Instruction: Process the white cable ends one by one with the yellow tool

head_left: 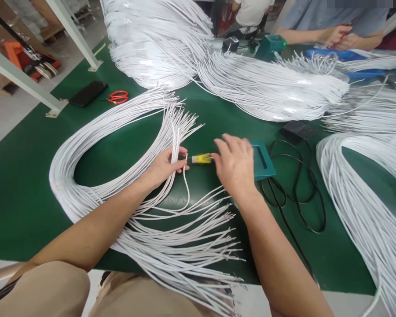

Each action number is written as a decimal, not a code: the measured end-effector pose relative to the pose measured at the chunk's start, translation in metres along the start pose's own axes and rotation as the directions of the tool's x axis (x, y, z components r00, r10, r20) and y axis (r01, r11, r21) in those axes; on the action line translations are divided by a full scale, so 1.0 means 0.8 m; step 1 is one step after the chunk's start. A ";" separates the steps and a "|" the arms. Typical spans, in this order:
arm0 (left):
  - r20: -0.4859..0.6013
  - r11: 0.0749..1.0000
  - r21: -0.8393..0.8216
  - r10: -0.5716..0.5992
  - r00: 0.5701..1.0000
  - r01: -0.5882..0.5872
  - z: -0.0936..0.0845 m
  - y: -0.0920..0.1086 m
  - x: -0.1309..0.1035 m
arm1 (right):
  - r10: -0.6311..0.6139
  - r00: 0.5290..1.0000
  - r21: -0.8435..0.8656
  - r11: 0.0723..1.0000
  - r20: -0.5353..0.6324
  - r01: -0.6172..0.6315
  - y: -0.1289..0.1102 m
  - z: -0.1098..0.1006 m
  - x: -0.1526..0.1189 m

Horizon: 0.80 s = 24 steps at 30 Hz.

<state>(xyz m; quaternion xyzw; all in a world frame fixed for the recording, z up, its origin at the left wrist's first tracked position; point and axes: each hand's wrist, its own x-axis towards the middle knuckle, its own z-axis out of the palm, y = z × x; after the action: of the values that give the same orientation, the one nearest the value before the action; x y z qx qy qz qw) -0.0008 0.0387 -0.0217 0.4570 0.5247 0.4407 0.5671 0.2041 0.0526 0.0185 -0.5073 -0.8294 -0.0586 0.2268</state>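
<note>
My left hand [171, 165] is closed around white cables, with one cable end [186, 157] pinched between thumb and fingers. Just right of those fingertips is a small yellow cylinder [203, 158] with a pale end, and a thin dark tip on it points at the cable. My right hand [236, 163] hovers at the other end of this cylinder, palm down, fingers bent but apart and slightly blurred. It partly hides a teal device [265, 162] on the table. A looped bundle of white cables [64, 176] lies around my left forearm, its stripped-looking ends fanning out rightward.
Large white cable bundles [270, 86] lie across the back, with another bundle [350, 176] at right. Black cords [317, 198] loop beside the device. Red-handled scissors [118, 97] and a black phone [88, 93] lie at back left. A co-worker's hands [339, 37] hold red-handled scissors.
</note>
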 end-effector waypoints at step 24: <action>0.125 0.990 0.130 0.031 0.992 -0.047 0.011 0.009 -0.020 | 0.287 0.842 0.793 0.299 0.456 -0.531 -0.029 0.001 0.010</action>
<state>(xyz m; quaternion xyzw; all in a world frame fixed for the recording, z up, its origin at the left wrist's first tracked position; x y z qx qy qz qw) 0.0068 0.0238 -0.0112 0.5301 0.5077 0.3871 0.5580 0.1810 0.0482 0.0245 -0.5029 -0.5887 0.5122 0.3718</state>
